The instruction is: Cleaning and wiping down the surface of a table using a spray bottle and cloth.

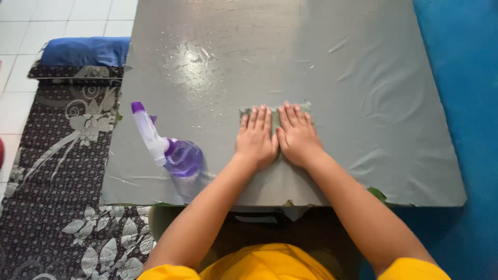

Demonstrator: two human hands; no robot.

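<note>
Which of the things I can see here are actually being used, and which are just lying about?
In use:
- left hand and right hand, both pressed flat on a greenish cloth
- grey table cover, wet with droplets
- purple spray bottle, lying on its side by the left hand

Lying about:
- blue cushion
- floral patterned mat
- blue floor covering

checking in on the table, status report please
Left hand and right hand flat, side by side on green cloth. Cloth on wet grey tabletop. Purple spray bottle left, clear of hands.
</note>
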